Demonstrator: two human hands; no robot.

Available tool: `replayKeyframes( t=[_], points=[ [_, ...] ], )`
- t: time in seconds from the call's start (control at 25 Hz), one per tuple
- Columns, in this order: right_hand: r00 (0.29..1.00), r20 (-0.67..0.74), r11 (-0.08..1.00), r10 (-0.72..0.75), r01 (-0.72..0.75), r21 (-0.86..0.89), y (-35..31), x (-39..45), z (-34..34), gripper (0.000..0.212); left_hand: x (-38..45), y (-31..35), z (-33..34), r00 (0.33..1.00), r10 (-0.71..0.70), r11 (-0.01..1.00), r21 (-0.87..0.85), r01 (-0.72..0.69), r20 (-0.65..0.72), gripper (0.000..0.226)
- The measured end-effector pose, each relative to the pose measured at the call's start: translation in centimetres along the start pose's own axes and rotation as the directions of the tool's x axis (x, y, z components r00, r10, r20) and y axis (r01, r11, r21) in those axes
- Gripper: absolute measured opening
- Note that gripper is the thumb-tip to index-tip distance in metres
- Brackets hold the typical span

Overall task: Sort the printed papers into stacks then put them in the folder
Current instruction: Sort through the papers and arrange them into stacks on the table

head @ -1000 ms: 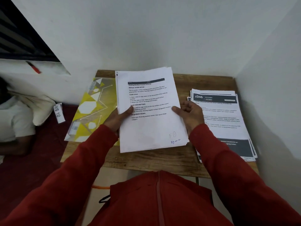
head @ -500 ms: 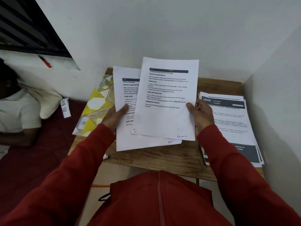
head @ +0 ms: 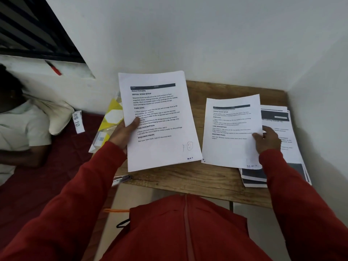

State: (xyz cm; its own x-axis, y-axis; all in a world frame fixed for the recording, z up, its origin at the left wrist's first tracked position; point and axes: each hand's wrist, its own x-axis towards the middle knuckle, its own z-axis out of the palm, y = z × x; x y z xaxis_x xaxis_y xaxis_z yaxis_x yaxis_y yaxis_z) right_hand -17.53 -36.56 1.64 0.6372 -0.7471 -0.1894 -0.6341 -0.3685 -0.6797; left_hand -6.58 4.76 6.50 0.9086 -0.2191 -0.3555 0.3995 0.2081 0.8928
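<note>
The left hand [head: 125, 131] grips a sheaf of printed papers [head: 160, 119] at its left edge, thumb on the top page, fingers hidden underneath. The top page is headed "Return Packaging" and carries a handwritten mark near its lower right corner. The sheaf is held tilted above the left half of the wooden table [head: 197, 179].

The right hand [head: 268, 139] pinches a single printed sheet [head: 231, 132] at its right edge, thumb on top. The sheet is low over the table; whether it touches the surface cannot be determined. Its right edge overlaps a stack of papers with dark header bands [head: 282, 129] lying on the right side of the table.

A yellow-and-white patterned folder [head: 108, 121] lies at the left edge of the table, partly covered by the sheaf and the left hand. A stapler [head: 121, 179] protrudes at the front left corner. Both sleeves are red.
</note>
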Motion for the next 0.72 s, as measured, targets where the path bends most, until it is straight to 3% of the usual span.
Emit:
replayKeyframes(
  t=[0.08, 0.12, 0.16, 0.24, 0.28, 0.36, 0.48, 0.6, 0.72],
  points=[
    [0.995, -0.092, 0.972, -0.043, 0.020, -0.235, 0.0, -0.4, 0.1, 0.055, -0.1, 0.2, 0.1, 1.000, -0.001, 1.000, -0.001, 0.001, 0.020, 0.028],
    [0.985, -0.138, 0.963, -0.102, 0.063, -0.261, -0.7, -1.1, 0.1, 0.058, -0.1, 0.2, 0.2, 1.000, -0.003, 1.000, -0.007, 0.003, 0.030, 0.025],
    [0.980, -0.124, 0.975, -0.153, 0.129, -0.181, -2.0, -2.1, 0.3, 0.056, -0.1, 0.2, 0.4, 0.999, -0.009, 1.000, -0.015, 0.010, 0.038, 0.024],
    [0.976, 0.108, 0.957, -0.187, 0.157, 0.244, -5.8, -5.2, 0.9, 0.047, -0.1, 0.0, 1.0, 0.998, -0.021, 1.000, -0.020, 0.022, 0.061, 0.023],
    [0.940, 0.282, 0.910, -0.194, 0.064, 0.410, -7.5, -6.8, 1.5, 0.044, 0.0, -0.1, 1.4, 0.997, -0.028, 0.999, -0.016, 0.029, 0.076, 0.023],
    [0.852, 0.482, 0.849, -0.206, -0.090, 0.521, -9.4, -8.9, 3.0, 0.043, 0.2, -0.4, 2.1, 0.994, -0.047, 0.999, -0.006, 0.047, 0.098, 0.025],
    [0.879, 0.437, 0.792, -0.190, -0.126, 0.598, -10.0, -9.9, 4.6, 0.038, 0.4, -0.8, 2.6, 0.994, -0.058, 0.997, 0.047, 0.054, 0.094, 0.035],
    [0.911, 0.360, 0.767, -0.201, -0.082, 0.637, -9.4, -9.7, 4.6, 0.019, 0.4, -1.4, 2.5, 0.994, -0.054, 0.996, 0.075, 0.047, 0.096, 0.047],
    [0.919, 0.348, 0.775, -0.187, -0.080, 0.627, -9.0, -9.6, 4.4, 0.022, 0.4, -1.7, 2.3, 0.991, -0.065, 0.996, 0.073, 0.057, 0.113, 0.054]
  ],
)
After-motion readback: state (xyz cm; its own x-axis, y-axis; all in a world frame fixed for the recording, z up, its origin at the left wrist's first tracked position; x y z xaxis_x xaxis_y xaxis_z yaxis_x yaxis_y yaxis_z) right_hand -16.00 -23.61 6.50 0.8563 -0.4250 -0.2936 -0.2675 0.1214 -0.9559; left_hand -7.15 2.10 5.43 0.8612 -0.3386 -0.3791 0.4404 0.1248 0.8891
